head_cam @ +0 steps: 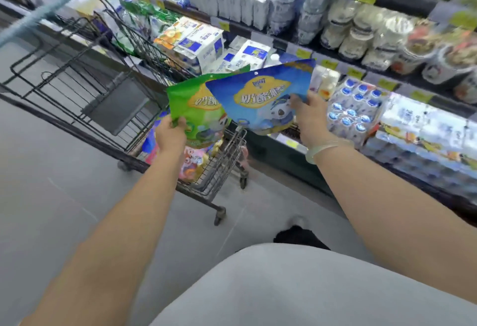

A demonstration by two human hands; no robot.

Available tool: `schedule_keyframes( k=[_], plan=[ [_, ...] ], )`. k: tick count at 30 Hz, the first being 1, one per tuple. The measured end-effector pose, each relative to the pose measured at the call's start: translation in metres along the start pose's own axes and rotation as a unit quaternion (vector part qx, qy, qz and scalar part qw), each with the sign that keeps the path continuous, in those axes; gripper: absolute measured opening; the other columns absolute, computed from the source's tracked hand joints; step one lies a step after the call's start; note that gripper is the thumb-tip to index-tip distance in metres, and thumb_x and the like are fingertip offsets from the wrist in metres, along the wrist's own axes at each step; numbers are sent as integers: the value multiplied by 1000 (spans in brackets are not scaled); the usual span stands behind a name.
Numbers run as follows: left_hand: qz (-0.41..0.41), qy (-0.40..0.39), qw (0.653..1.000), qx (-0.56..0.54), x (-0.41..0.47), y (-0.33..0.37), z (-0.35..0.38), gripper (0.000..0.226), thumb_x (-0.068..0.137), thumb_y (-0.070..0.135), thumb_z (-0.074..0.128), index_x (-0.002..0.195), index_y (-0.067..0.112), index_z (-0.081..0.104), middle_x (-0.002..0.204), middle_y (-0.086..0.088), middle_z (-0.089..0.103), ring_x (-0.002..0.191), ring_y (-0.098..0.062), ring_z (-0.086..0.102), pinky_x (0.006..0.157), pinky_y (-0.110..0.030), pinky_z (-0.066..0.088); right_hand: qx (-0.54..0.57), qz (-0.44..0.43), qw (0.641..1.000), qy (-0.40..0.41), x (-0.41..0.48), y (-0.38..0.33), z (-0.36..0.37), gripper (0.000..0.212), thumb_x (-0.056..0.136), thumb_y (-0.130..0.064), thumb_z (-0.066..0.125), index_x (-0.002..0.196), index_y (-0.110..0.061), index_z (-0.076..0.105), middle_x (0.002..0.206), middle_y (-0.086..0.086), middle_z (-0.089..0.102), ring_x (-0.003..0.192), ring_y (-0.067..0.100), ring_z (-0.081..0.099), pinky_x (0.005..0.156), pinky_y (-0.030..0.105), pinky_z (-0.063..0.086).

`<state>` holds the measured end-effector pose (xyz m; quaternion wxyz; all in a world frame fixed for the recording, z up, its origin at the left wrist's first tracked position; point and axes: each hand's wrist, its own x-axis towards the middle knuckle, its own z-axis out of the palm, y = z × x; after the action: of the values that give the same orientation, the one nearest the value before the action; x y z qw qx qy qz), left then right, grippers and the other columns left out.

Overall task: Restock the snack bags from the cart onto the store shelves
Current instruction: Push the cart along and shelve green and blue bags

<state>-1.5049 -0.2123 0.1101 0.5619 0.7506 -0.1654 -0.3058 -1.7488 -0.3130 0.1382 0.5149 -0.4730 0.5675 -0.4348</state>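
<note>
Two edge pinches are holding everything: my left hand (171,136) fingers gripping the green bag (198,111), right hand (309,116) gripping the blue bag (260,103); either is risking slipping into the cart (227,155).

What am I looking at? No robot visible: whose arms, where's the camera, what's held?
No robot here: a person works bare-handed. The one picture comes from a wide-angle camera on the person's head, looking forward and down, so both arms enter from below. The left hand grips a green snack bag. The right hand, a pale bracelet at its wrist, grips a blue snack bag that overlaps the green one. Behind them stands a wire cart with more colourful bags inside. On the right run the store shelves, holding cartons among other goods. Motion blur makes labels hard to read.
</note>
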Motion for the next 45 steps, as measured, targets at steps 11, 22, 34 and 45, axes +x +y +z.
schedule_keyframes(
  k=[11,22,34,45],
  plan=[
    [53,-195,978,-42,-123,35,130,22,95,5,48,79,17,57,62,11,63,65,-13,57,49,-24,53,113,36,980,158,-36,10,-180,20,92,-13,55,73,-17,57,73,2,61,67,18,58,63,30,48],
    [12,-338,940,-52,-313,13,301,10,95,9,50,91,14,58,82,0,58,70,-18,61,47,-31,58,167,61,929,325,-111,42,-452,22,95,-18,52,74,-19,57,71,-2,58,51,5,53,40,14,40],
    [-31,-454,890,23,-476,-17,468,20,96,9,49,81,19,57,83,-3,60,66,-16,60,41,-24,54,213,104,843,482,-149,100,-649,20,90,-14,58,70,-17,62,70,1,61,58,11,56,54,22,47],
    [-11,-502,860,91,-549,-29,622,21,96,9,48,83,20,60,78,-1,60,77,-23,60,70,-39,57,251,105,813,515,-90,103,-784,23,93,-8,53,72,-16,59,74,1,60,66,13,56,66,23,49]
  ],
)
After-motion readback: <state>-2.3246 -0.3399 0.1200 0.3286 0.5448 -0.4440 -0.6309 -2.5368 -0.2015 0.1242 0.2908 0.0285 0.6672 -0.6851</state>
